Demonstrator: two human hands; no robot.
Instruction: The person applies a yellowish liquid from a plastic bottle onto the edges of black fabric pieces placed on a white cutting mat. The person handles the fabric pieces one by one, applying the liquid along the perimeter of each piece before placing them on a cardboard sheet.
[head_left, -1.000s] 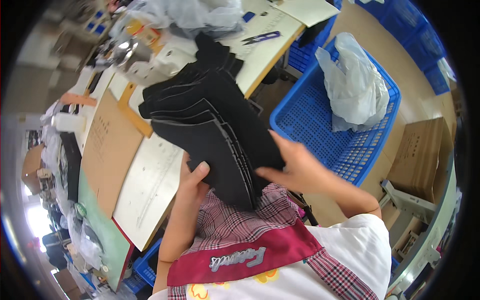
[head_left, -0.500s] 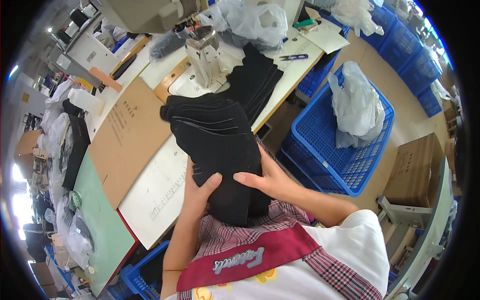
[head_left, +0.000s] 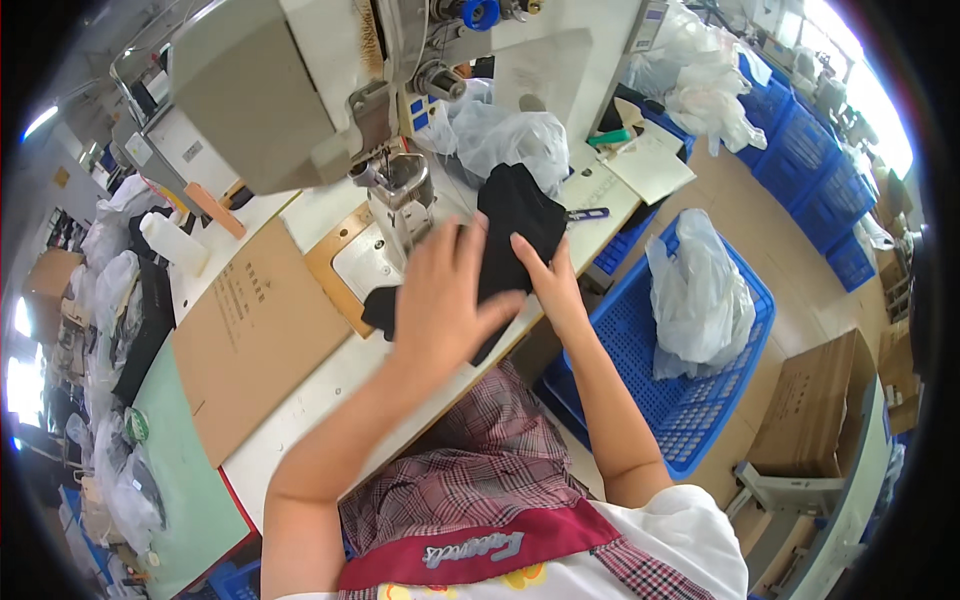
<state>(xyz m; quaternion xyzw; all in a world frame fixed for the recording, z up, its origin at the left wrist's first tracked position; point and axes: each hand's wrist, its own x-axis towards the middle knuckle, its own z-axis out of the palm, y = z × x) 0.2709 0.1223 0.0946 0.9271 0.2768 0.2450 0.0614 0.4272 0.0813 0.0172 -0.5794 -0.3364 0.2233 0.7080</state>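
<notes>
Fabric (head_left: 515,215), black and piled, lies at the centre of the frame on the white surface (head_left: 300,405), close to its near edge, with one part showing left of the left hand (head_left: 440,290) and another stretching up toward the top. The left hand is blurred and spread wide across the lower part of the pile, its fingers apart and the thumb pointing right; it is not closed around anything. The right hand (head_left: 552,285) is at the pile's right side, thumb lying on the black cloth and the other fingers along the edge, partly bent; how firmly they grip, I cannot tell. Just beside the pile's upper right are purple-handled snips (head_left: 590,213), and above it is a clear plastic bag (head_left: 525,140). A sewing machine (head_left: 260,100) fills the upper left, its post rising beside the fabric. Left of centre, a flat cardboard sheet (head_left: 265,325) lies on the surface, with a white bottle (head_left: 172,243) near its upper left corner. Right of centre, a blue basket (head_left: 632,390) holds a whitish plastic bag (head_left: 705,300); a cardboard box (head_left: 805,405) sits at the lower right.
</notes>
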